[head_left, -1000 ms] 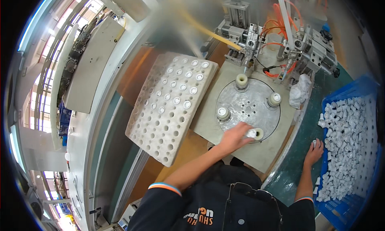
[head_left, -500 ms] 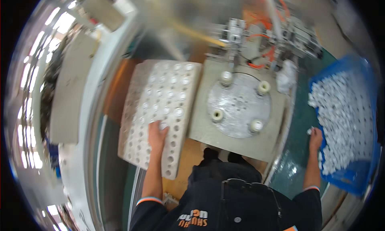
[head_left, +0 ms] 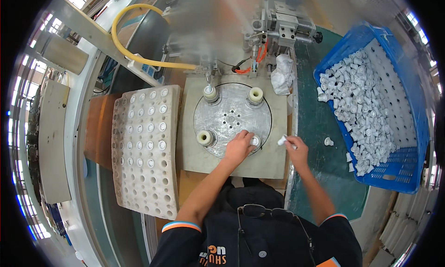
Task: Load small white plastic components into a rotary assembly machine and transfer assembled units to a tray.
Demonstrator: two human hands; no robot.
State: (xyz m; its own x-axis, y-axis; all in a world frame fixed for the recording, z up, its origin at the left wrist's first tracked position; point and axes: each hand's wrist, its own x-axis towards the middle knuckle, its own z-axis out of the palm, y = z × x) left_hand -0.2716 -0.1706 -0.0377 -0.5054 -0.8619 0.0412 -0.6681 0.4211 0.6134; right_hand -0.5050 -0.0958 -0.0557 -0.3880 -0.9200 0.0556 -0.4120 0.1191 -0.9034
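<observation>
My left hand [head_left: 238, 147] reaches over the round metal turntable [head_left: 232, 139], its fingers closed on a white plastic part [head_left: 254, 141] seated at the near right holder. Pinched in my right hand [head_left: 297, 151] is another small white flared part [head_left: 282, 140], just off the right edge of the machine plate. Two pale ring-shaped holders, one at the far right [head_left: 255, 95] and one at the near left [head_left: 204, 137], show open bores. Beneath a machine nozzle, the far left holder [head_left: 210, 93] carries a white part.
A pale tray [head_left: 169, 188] of holes, its far rows filled with white parts, lies at the left. At the right, a blue basket [head_left: 394, 172] holds a heap of parts; one loose part [head_left: 328, 141] sits on the green bench. A yellow hose [head_left: 139, 59] arches over the machine.
My left hand has left the tray for the turntable's near right holder. From beside the basket, my right hand has come in toward the plate with a part. The view has shifted.
</observation>
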